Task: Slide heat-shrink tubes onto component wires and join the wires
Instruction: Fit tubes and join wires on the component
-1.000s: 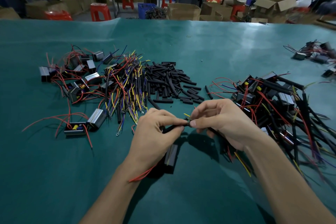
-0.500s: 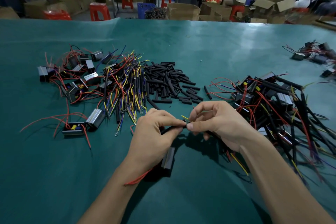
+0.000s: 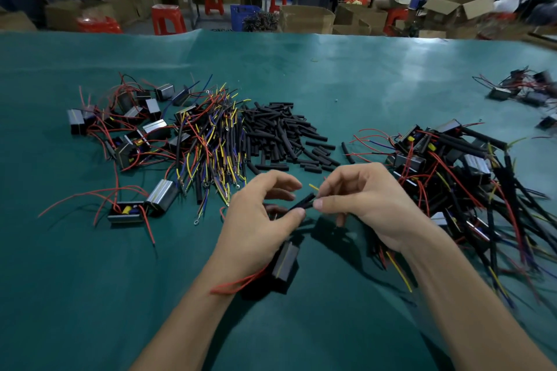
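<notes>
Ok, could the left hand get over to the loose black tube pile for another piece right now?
Probably not at once. The way to the tube pile looks free, with bare table between, but the left hand pinches a black tube that the right hand also grips; it must let go first.

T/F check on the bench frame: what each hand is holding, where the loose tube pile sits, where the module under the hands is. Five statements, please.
1. The left hand pinches a black heat-shrink tube. True.
2. A yellow wire tip pokes out beside the tube's far end. True.
3. The right hand lies flat on the green table mat. False: its fingers pinch at the tube's end.
4. The loose pile of black tube pieces sits right of both hands. False: beyond them, centre.
5. A black box-shaped module lies below the left hand. True.
</notes>
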Action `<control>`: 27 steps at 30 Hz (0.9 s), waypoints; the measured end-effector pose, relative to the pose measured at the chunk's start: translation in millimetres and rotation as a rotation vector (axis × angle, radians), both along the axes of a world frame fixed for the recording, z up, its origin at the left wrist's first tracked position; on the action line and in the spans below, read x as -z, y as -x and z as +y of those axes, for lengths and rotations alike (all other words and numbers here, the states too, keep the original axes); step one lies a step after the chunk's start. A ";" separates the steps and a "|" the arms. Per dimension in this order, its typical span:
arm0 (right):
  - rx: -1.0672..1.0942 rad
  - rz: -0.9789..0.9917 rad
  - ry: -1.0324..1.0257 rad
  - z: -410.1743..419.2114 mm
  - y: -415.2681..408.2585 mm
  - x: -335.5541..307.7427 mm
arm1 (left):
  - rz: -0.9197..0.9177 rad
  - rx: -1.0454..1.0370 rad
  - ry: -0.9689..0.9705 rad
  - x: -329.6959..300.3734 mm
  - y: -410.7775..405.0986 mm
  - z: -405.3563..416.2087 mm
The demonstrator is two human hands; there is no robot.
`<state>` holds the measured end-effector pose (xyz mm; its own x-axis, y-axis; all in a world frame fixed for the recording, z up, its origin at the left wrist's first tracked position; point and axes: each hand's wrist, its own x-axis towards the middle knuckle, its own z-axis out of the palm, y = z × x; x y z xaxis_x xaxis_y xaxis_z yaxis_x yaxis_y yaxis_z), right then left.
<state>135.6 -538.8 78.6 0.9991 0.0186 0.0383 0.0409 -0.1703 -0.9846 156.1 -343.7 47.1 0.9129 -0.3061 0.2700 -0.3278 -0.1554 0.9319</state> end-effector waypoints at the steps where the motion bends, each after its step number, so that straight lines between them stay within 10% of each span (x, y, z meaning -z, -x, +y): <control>1: 0.024 -0.014 -0.029 -1.3 -0.4 -0.6 | 0.030 0.024 -0.019 0.0 -1.1 1.2; 27: 0.029 0.070 -0.031 -15.3 0.7 -4.7 | -0.048 -0.086 -0.120 0.5 -5.3 4.2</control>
